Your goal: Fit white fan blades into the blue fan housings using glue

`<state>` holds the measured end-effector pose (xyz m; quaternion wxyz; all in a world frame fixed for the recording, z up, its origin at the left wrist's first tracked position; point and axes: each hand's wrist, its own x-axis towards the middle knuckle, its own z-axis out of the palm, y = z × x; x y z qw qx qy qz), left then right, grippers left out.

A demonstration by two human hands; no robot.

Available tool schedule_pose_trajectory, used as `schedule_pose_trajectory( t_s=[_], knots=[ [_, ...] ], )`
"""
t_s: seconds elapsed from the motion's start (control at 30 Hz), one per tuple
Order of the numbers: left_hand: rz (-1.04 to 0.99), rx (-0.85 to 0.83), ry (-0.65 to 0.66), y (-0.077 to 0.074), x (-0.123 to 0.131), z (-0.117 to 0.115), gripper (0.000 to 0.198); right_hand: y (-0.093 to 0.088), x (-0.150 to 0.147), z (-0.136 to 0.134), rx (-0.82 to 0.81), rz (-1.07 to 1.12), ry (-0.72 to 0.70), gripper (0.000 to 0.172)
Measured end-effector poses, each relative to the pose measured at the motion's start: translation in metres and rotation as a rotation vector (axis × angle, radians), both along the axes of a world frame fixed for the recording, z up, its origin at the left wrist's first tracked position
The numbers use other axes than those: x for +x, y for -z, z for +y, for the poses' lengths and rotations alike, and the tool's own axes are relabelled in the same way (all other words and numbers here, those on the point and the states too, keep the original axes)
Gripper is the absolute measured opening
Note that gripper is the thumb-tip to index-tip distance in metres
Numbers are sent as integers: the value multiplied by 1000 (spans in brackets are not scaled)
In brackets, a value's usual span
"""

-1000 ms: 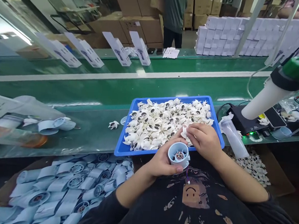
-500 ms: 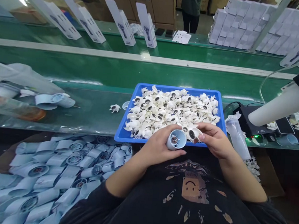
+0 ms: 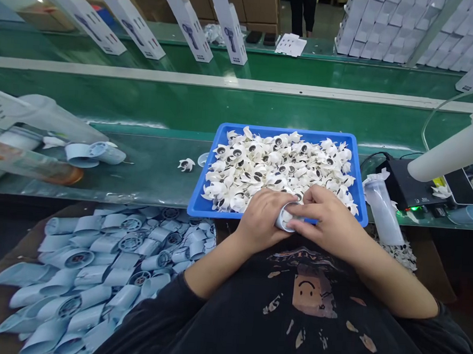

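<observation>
My left hand is wrapped round a light-blue plastic tube housing, its open end facing up and to the right. Thumb and fingers of my right hand reach into that open end, closed on a white fan impeller that sits in the mouth of the tube. The fingers partly hide the impeller. Just beyond both hands lies a blue tray heaped with white impellers, several showing dark round hubs.
Many blue housings fill a bin below the bench at left. One impeller lies left of the tray. At right stand a black box with a green light and a white cylinder. White cartons line the far ledge.
My right hand has moved left from beside the housing, bringing the white impeller into the tube's open end. My left hand keeps its hold on the housing. The camera view has shifted slightly.
</observation>
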<state>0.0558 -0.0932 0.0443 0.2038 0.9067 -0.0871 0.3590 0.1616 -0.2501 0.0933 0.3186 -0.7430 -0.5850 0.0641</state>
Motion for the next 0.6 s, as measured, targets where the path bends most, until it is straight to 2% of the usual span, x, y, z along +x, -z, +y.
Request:
schedule_pose_trajectory(
  t_s=[0.1, 0.17, 0.23, 0.33, 0.4, 0.5, 0.6],
  knots=[
    [10, -30, -29, 6, -1, 6, 31, -3, -3, -7, 71, 69, -19, 36],
    [4, -36, -53, 9, -3, 8, 32, -1, -8, -8, 103, -7, -21, 33],
    [-6, -29, -59, 11, -4, 9, 32, 3, -12, -6, 87, -151, -2, 46],
    [-8, -39, -64, 12, -5, 9, 33, 10, -16, -2, 153, -293, 52, 43],
    [-8, -54, -56, 12, -5, 9, 33, 11, -16, -2, 231, -321, 31, 50],
    [-15, -47, -71, 12, -5, 10, 33, 12, -15, -2, 212, -349, 17, 62],
    [-13, -30, -70, 12, -4, 11, 35, 14, -15, -2, 216, -363, 61, 55]
  ],
)
